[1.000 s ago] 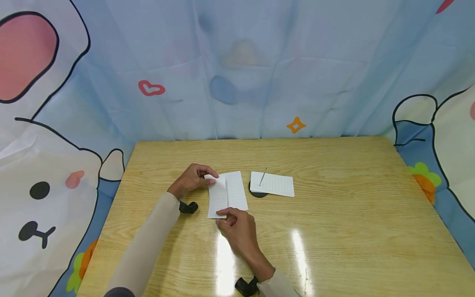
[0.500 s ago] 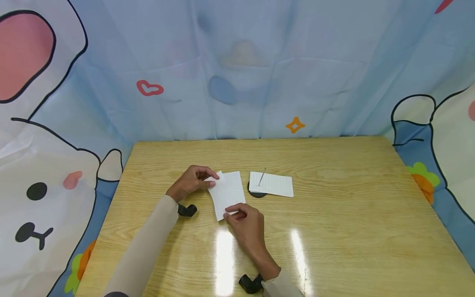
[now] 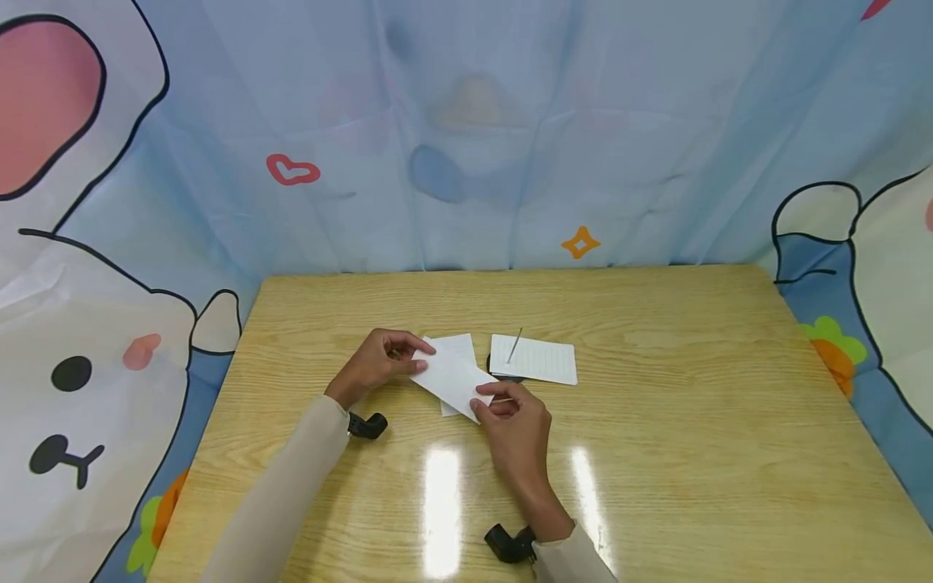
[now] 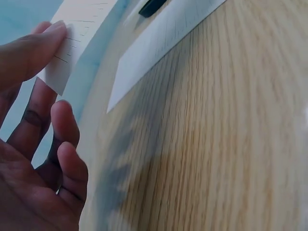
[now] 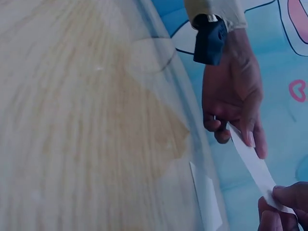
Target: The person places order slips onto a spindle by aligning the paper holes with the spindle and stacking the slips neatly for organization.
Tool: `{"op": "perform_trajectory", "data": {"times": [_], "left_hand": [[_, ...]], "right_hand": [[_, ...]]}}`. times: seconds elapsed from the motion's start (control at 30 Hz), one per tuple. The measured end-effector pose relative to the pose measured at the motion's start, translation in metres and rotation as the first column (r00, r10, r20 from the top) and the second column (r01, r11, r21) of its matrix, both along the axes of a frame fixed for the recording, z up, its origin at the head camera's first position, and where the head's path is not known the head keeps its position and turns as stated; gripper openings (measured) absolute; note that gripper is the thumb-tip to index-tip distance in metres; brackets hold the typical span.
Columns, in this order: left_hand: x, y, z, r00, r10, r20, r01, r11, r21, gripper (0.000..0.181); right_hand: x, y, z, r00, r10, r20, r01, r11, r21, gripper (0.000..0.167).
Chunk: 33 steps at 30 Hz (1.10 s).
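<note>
A slip of lined white paper (image 3: 453, 384) is stretched at a slant between the two hands, raised off the table. My left hand (image 3: 381, 363) pinches its upper left end between thumb and fingers. At the lower right end my right hand (image 3: 516, 421) pinches a corner the same way. Beneath the slip a second white sheet (image 3: 457, 346) lies on the table, partly covered. In the left wrist view, printed lines show on the held paper (image 4: 72, 43), and the sheet (image 4: 144, 57) lies flat below. Both hands appear on the held strip (image 5: 255, 166) in the right wrist view.
Just right of the hands, a stack of lined white slips (image 3: 543, 362) sits over a black round base (image 3: 503, 376) with a thin metal spike (image 3: 514, 346) standing up through it. The wooden table (image 3: 692, 405) meets a printed blue curtain (image 3: 619, 146) at the back.
The slip has been lifted and turned from nearly upright to slanting. My right hand has moved right and upward with its lower end, while my left hand has barely moved.
</note>
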<state>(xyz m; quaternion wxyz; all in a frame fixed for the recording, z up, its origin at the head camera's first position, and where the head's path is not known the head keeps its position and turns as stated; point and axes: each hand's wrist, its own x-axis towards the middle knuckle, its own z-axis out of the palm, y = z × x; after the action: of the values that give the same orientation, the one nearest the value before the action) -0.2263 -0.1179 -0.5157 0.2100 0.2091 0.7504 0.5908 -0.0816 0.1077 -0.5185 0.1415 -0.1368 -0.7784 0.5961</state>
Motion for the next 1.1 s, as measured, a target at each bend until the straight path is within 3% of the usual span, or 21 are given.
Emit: {"op": "perform_trajectory", "data": {"times": [0.43,0.8,1.1], "left_hand": [[0.014,0.013,0.014,0.996,0.045,-0.079,-0.046,0.999,-0.009,0.014],[0.024,0.028,0.033,0.982,0.022,-0.189,-0.022,1.0,0.004,0.012],[0.025,0.04,0.043,0.969,0.013,-0.247,-0.009,1.0,0.017,0.01]], "right_hand": [[-0.002,0.03,0.016,1.0,0.014,-0.025,-0.015,0.999,-0.028,0.015],[-0.007,0.054,0.037,0.998,-0.005,-0.062,0.003,0.999,-0.044,0.008],[-0.011,0.072,0.049,0.993,0.026,-0.113,-0.032,0.998,-0.054,0.008]]}}
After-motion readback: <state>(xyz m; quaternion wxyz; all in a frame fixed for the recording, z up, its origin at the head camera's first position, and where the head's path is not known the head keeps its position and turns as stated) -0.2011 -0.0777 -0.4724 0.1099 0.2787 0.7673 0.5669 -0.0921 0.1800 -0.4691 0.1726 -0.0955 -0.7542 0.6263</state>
